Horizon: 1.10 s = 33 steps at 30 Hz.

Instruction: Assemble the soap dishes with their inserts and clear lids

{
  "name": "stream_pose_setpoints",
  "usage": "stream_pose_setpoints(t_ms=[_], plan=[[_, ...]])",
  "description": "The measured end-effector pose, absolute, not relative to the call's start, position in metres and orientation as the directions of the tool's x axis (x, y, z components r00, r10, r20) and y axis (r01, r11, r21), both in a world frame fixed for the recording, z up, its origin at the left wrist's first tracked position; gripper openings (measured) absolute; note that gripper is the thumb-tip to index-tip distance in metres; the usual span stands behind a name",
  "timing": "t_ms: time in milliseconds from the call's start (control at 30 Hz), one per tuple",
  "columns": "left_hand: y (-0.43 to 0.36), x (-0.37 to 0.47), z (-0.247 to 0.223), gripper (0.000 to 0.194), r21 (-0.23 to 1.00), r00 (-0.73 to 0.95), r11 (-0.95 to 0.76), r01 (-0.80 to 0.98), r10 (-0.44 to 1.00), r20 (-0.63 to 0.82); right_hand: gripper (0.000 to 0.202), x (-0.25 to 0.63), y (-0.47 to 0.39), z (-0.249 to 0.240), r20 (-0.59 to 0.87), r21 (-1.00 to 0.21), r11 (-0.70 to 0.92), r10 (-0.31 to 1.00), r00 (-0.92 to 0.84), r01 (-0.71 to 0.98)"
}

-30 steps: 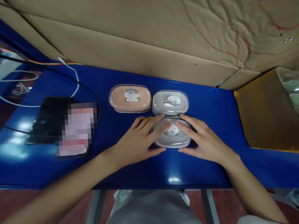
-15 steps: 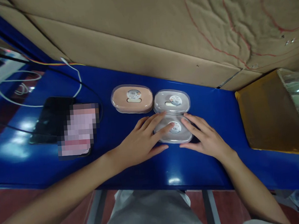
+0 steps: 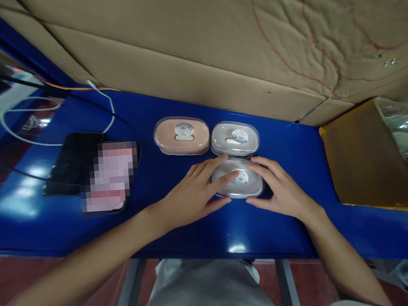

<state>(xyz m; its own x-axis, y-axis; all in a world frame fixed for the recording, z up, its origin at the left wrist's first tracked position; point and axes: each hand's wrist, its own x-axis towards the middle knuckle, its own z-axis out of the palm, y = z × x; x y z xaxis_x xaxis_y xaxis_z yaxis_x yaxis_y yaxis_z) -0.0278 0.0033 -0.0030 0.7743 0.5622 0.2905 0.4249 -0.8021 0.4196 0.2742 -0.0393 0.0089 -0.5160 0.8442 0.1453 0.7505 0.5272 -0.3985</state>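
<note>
An oval grey plastic box (image 3: 223, 185) with a clear lid and a round white label lies flat on the blue table, between my two hands. My left hand (image 3: 195, 186) grips its left side, with one finger reaching over the lid towards the label and the thumb at the near edge. From the right, my right hand (image 3: 279, 185) curves around the other end, fingers on the far edge and lid, thumb near the front. Just behind it sits a second grey oval box (image 3: 220, 135). A peach oval box (image 3: 168, 137), also lidded and labelled, stands left of that one.
At the left a phone with a blurred screen (image 3: 110, 178) rests over a black flat device (image 3: 70, 162). White and black cables (image 3: 112, 108) run around them. An open cardboard box (image 3: 368, 160) holding clear-wrapped items stands at the right. Brown cardboard (image 3: 183, 56) lines the back.
The front grey box has shifted slightly towards me, and a thin dark gap shows behind it. Both hands keep nearly the same pose around it. The view has moved a little.
</note>
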Motion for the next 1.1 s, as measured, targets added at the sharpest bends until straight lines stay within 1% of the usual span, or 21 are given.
stream_pose_setpoints(t_ms=[100, 167, 267, 367, 467, 500, 567, 667, 733, 800, 867, 900, 967, 1033, 1100], plan=[[0.002, -0.027, -0.007, 0.059, 0.413, 0.775, -0.807, 0.422, 0.558, 0.299, 0.085, 0.274, -0.042, 0.01, 0.12, -0.411, 0.506, 0.854, -0.506, 0.758], [0.004, -0.028, -0.007, 0.061, 0.371, 0.782, -0.828, 0.422, 0.539, 0.313, 0.082, 0.279, -0.042, 0.014, 0.066, -0.441, 0.475, 0.863, -0.501, 0.761], [0.008, -0.03, -0.001, 0.058, 0.298, 0.753, -0.838, 0.458, 0.543, 0.371, 0.077, 0.299, -0.042, 0.025, -0.038, -0.473, 0.378, 0.894, -0.447, 0.796], [0.017, -0.036, 0.01, 0.047, 0.244, 0.634, -0.759, 0.604, 0.642, 0.431, 0.075, 0.329, -0.041, 0.035, -0.064, -0.469, 0.282, 0.934, -0.35, 0.837], [0.029, -0.045, 0.014, 0.05, 0.208, 0.498, -0.604, 0.769, 0.771, 0.397, 0.075, 0.358, -0.04, 0.038, -0.06, -0.461, 0.23, 0.956, -0.288, 0.857], [0.033, -0.047, 0.014, 0.052, 0.202, 0.467, -0.563, 0.801, 0.8, 0.378, 0.075, 0.365, -0.039, 0.037, -0.057, -0.44, 0.222, 0.96, -0.273, 0.87], [0.041, -0.052, 0.01, 0.053, 0.191, 0.437, -0.519, 0.833, 0.829, 0.348, 0.073, 0.377, -0.039, 0.033, -0.027, -0.352, 0.208, 0.972, -0.232, 0.913], [0.047, -0.055, 0.007, 0.049, 0.16, 0.453, -0.524, 0.837, 0.826, 0.335, 0.063, 0.385, -0.039, 0.028, 0.071, -0.183, 0.174, 0.984, -0.163, 0.968], [0.046, -0.056, 0.009, 0.045, 0.146, 0.474, -0.544, 0.826, 0.811, 0.343, 0.057, 0.384, -0.038, 0.028, 0.146, -0.131, 0.167, 0.978, -0.147, 0.977], [0.043, -0.055, 0.014, 0.039, 0.146, 0.497, -0.572, 0.807, 0.792, 0.354, 0.055, 0.377, -0.035, 0.031, 0.229, -0.129, 0.189, 0.961, -0.156, 0.974], [0.038, -0.053, 0.018, 0.035, 0.144, 0.533, -0.608, 0.781, 0.768, 0.355, 0.052, 0.365, -0.032, 0.032, 0.312, -0.145, 0.246, 0.931, -0.192, 0.958], [0.035, -0.053, 0.02, 0.037, 0.139, 0.551, -0.625, 0.768, 0.756, 0.352, 0.051, 0.358, -0.03, 0.032, 0.342, -0.151, 0.286, 0.913, -0.221, 0.946], [0.032, -0.053, 0.021, 0.048, 0.121, 0.579, -0.647, 0.753, 0.738, 0.345, 0.048, 0.341, -0.028, 0.028, 0.363, -0.154, 0.382, 0.88, -0.307, 0.911], [0.031, -0.054, 0.019, 0.059, 0.11, 0.595, -0.654, 0.748, 0.735, 0.327, 0.047, 0.326, -0.028, 0.023, 0.344, -0.156, 0.479, 0.846, -0.407, 0.864], [0.033, -0.055, 0.017, 0.063, 0.115, 0.603, -0.656, 0.746, 0.739, 0.298, 0.047, 0.314, -0.03, 0.018, 0.319, -0.161, 0.548, 0.816, -0.482, 0.821]])
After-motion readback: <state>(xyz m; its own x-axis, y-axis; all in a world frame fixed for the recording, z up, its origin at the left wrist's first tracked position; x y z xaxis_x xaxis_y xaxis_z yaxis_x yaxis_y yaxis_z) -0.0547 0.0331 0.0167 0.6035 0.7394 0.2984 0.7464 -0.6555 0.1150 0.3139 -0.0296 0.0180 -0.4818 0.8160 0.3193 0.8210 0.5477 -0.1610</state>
